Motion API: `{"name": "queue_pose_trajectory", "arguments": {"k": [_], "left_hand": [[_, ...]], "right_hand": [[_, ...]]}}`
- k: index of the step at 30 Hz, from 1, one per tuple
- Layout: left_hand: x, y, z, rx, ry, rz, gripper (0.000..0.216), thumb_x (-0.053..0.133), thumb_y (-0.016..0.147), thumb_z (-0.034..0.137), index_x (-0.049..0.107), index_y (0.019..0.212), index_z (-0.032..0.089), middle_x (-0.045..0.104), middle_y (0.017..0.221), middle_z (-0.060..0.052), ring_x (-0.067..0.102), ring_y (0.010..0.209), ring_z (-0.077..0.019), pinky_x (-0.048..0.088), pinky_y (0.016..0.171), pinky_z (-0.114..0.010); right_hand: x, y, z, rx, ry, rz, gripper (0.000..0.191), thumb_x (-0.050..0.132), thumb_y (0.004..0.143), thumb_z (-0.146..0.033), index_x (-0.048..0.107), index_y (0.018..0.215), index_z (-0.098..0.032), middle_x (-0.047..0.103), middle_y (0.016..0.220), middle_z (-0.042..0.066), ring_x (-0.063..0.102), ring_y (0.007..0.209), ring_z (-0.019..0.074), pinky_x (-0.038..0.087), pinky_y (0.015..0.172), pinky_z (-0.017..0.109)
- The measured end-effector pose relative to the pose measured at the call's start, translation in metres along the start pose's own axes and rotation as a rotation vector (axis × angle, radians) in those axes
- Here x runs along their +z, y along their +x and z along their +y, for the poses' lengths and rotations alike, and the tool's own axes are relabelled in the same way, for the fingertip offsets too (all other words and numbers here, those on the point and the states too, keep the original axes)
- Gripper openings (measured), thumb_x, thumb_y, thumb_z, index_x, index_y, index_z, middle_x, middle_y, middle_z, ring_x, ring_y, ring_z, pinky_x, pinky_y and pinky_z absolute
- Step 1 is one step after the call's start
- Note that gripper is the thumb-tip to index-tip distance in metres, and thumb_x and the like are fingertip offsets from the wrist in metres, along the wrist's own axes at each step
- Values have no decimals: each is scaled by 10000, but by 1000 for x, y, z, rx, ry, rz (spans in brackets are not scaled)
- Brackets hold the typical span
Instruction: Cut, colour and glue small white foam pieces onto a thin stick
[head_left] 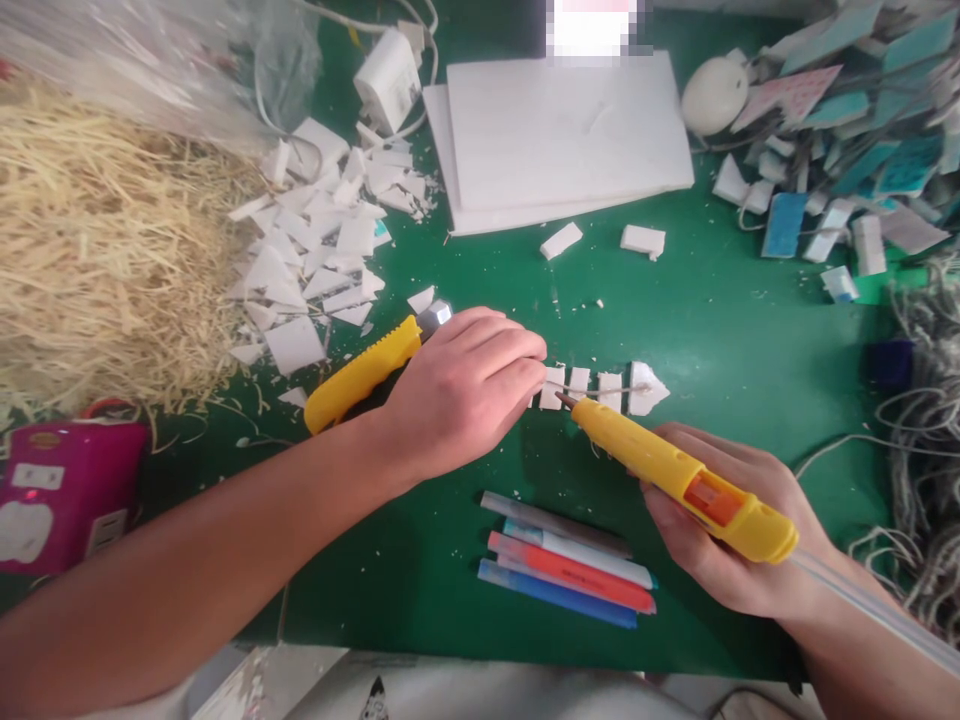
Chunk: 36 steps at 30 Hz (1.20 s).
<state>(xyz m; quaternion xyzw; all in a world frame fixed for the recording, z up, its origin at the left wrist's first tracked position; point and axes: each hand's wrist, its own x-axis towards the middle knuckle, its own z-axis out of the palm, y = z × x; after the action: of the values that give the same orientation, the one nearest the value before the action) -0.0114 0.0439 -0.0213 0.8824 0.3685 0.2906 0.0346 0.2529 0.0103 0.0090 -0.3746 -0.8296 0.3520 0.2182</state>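
Note:
My right hand (739,520) is wrapped round a yellow hot glue gun (660,460), with a long clear glue stick (870,600) coming out of its back. The gun's nozzle points left, at a row of small white foam pieces (610,388) with a pointed piece (646,389) at the right end. A thin string (592,390) runs along the row to the fingertips of my left hand (472,385). Those fingers are pinched together at the row's left end and hide part of it. Beside my left wrist lies a yellow utility knife (367,370).
Several markers (570,570) lie near the front of the green table (420,560). White foam scraps (300,270) and straw (105,220) are at left, above a magenta power box (67,490). White foam sheets (570,130) lie behind; coloured offcuts (787,225) and tangled string (930,420) are at right.

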Motion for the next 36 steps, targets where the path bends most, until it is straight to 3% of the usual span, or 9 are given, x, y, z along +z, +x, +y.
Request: {"name": "queue_pose_trajectory", "arguments": {"k": [36], "left_hand": [[0,-4,0,0,0,-8,155,554,987,125,666,895,180,758,1015,-63,685,937,-185,558,983,-401]], "right_hand": [[-1,4,-3,-8,-77,-17,143,513,924,-117,478,854,-237,500,657,-26,426,518,111,377,465,250]]}}
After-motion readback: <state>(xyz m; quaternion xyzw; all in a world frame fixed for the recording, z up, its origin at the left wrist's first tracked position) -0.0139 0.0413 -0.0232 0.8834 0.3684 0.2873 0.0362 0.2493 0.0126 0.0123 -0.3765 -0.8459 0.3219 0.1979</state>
